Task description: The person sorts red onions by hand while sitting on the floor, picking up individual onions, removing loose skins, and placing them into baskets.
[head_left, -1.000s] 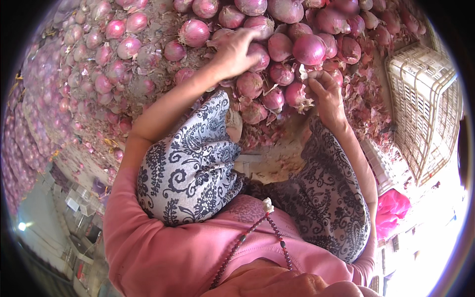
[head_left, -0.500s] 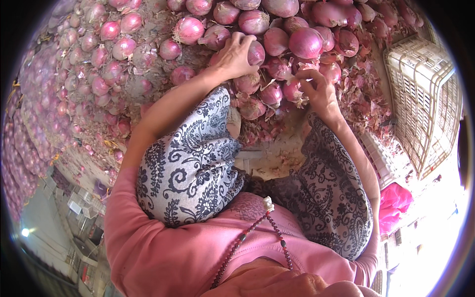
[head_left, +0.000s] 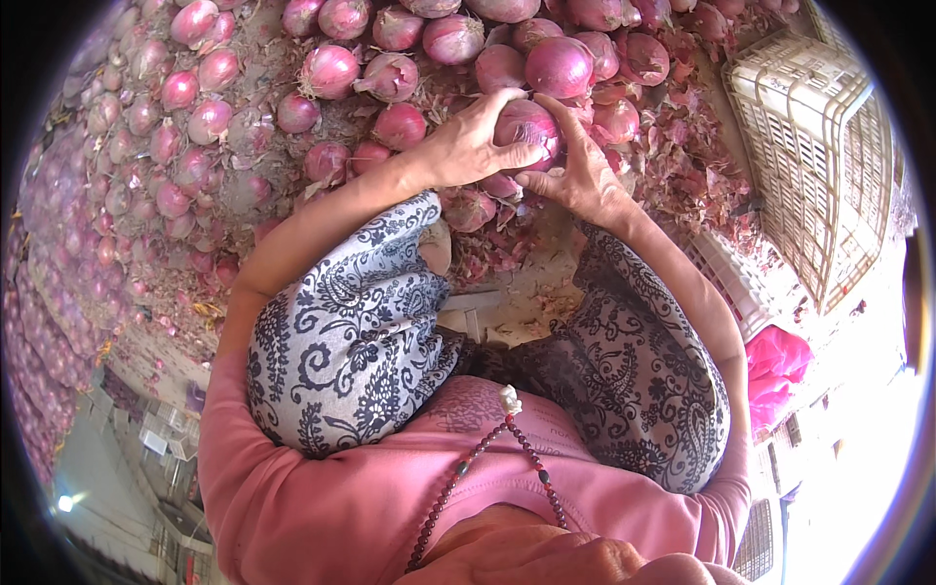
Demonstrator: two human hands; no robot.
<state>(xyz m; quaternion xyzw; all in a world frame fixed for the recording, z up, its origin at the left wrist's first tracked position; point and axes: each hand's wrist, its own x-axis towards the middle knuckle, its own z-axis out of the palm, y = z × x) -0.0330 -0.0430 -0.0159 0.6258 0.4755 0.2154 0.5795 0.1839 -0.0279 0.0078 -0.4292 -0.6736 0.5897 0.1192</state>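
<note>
A purple-red onion (head_left: pixel 527 129) is held just beyond the person's knees, the left hand (head_left: pixel 480 144) gripping its left side and the right hand (head_left: pixel 585 177) its right. Around it lie loose onions (head_left: pixel 559 67) and papery skins (head_left: pixel 694 166); a pale crate (head_left: pixel 829 185) stands farther right.

Pink top (head_left: pixel 322 497), dark beaded necklace (head_left: pixel 462 468), black-and-grey paisley trousers (head_left: pixel 341 331)
</note>
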